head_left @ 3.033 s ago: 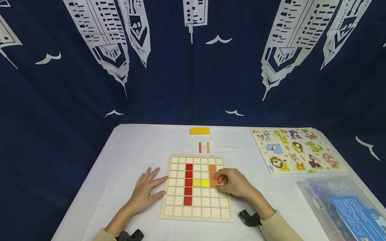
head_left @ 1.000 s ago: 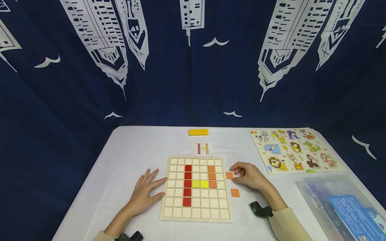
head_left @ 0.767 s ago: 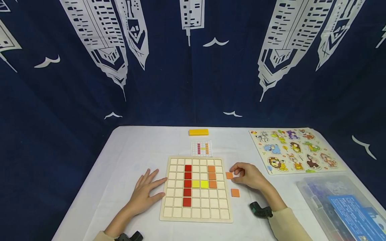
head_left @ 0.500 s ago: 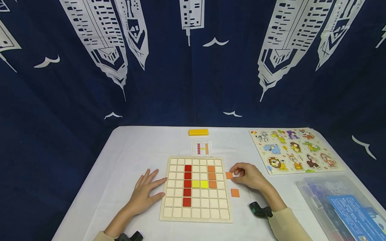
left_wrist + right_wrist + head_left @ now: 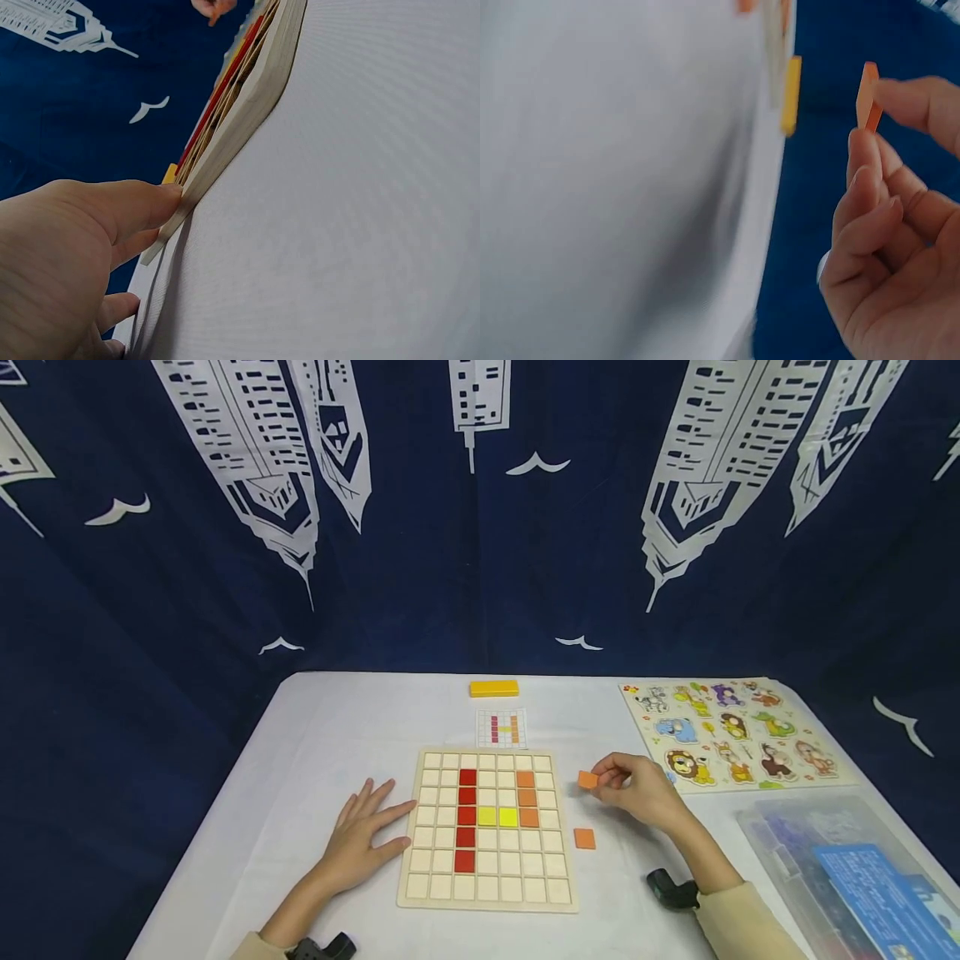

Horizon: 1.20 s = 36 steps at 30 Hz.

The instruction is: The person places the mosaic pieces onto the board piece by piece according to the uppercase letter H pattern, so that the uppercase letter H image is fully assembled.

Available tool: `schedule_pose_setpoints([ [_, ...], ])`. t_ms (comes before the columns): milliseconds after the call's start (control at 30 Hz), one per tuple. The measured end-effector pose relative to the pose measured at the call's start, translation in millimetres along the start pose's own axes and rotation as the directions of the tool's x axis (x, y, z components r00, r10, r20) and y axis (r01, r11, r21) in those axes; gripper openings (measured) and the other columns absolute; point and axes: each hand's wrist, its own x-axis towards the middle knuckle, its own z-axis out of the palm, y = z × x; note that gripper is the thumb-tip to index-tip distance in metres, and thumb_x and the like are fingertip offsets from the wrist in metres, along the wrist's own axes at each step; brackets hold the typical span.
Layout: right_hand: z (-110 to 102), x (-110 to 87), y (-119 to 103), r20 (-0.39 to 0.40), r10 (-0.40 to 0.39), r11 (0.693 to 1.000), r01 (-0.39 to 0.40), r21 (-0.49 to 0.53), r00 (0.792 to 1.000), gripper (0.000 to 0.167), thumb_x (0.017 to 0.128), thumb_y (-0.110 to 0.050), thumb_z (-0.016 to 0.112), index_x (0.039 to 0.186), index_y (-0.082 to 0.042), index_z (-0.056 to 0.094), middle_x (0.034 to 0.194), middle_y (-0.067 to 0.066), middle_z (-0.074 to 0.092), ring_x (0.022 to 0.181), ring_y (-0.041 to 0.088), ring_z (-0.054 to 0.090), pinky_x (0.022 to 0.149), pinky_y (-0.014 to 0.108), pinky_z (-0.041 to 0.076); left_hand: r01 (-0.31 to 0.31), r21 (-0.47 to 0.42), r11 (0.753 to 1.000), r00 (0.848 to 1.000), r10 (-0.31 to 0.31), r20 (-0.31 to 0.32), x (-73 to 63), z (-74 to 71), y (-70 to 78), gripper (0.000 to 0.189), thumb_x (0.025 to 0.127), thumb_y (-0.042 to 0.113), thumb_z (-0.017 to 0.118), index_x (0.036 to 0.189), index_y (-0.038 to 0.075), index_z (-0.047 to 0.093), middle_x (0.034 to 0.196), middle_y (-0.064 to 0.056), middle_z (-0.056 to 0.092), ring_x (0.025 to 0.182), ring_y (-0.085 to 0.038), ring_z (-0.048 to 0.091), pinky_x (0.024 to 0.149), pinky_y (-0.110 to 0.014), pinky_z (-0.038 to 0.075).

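Note:
My right hand (image 5: 641, 789) pinches an orange square tile (image 5: 588, 780) between thumb and fingertips, lifted off the cloth to the right of the board. In the right wrist view the same tile (image 5: 868, 97) appears edge-on. My left hand (image 5: 363, 843) lies with fingers spread, thumb and forefinger touching the left edge of the wooden grid board (image 5: 487, 902). On that board stand a column of red tiles (image 5: 467, 816), two yellow tiles (image 5: 498, 817) and three orange tiles (image 5: 527, 797). One loose orange tile (image 5: 585, 838) lies on the cloth right of the board.
A small pattern card (image 5: 502, 728) sits behind the board, with a yellow block (image 5: 493, 689) beyond it. An animal puzzle board (image 5: 712, 728) lies at the back right. Nearer on the right is a clear plastic box (image 5: 795, 835) with a blue label.
The right hand moved from the third orange tile on the board to a loose one on the cloth, then raised it up and rightward. The left hand stays put.

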Motion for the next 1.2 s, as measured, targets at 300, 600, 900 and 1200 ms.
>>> schedule_pose_setpoints([
  [300, 13, -20.5, -35, 0.022, -0.071, 0.997, 0.071, 0.018, 0.997, 0.018, 0.076, -0.005, 0.078, 0.091, -0.011, 0.068, 0.075, -0.006, 0.062, 0.070, 0.006, 0.054, 0.057, 0.021, 0.045, -0.001, -0.001, 1.000, 1.000, 0.001, 0.003, -0.4, -0.2, -1.1, 0.049, 0.083, 0.026, 0.074, 0.131, 0.018, 0.064, 0.157, -0.019, 0.034, 0.149, -0.045, 0.009, 0.117, -0.063, 0.001],
  [600, 47, -27.3, -44, 0.144, -0.164, 0.985, 0.153, 0.084, 0.976, 0.021, 0.075, -0.005, 0.081, 0.091, -0.009, 0.068, 0.075, -0.006, 0.062, 0.065, 0.002, 0.052, 0.057, 0.019, 0.047, -0.006, -0.013, 1.000, 1.000, 0.006, 0.008, 0.6, -1.1, 1.8, 0.047, 0.085, 0.030, 0.073, 0.130, 0.020, 0.064, 0.156, -0.019, 0.035, 0.149, -0.045, 0.009, 0.117, -0.064, 0.001],
  [900, 62, -27.7, -43, 0.183, -0.191, 0.982, 0.185, 0.049, 0.964, 0.021, 0.074, -0.004, 0.082, 0.089, -0.009, 0.068, 0.073, -0.008, 0.060, 0.063, 0.000, 0.050, 0.057, 0.018, 0.046, 0.013, -0.002, 1.000, 1.000, -0.013, 0.019, -2.8, -2.0, -0.1, 0.049, 0.084, 0.027, 0.075, 0.131, 0.018, 0.064, 0.157, -0.018, 0.033, 0.150, -0.045, 0.008, 0.117, -0.063, 0.000],
  [1200, 65, -27.8, -43, 0.202, -0.191, 0.981, 0.191, 0.019, 0.961, 0.021, 0.072, -0.004, 0.082, 0.085, -0.010, 0.067, 0.073, -0.008, 0.058, 0.063, 0.001, 0.048, 0.056, 0.018, 0.045, -0.002, -0.008, 1.000, 1.000, 0.002, 0.005, -0.3, -1.1, -0.3, 0.048, 0.084, 0.028, 0.074, 0.130, 0.018, 0.065, 0.156, -0.018, 0.034, 0.149, -0.046, 0.009, 0.116, -0.065, 0.001],
])
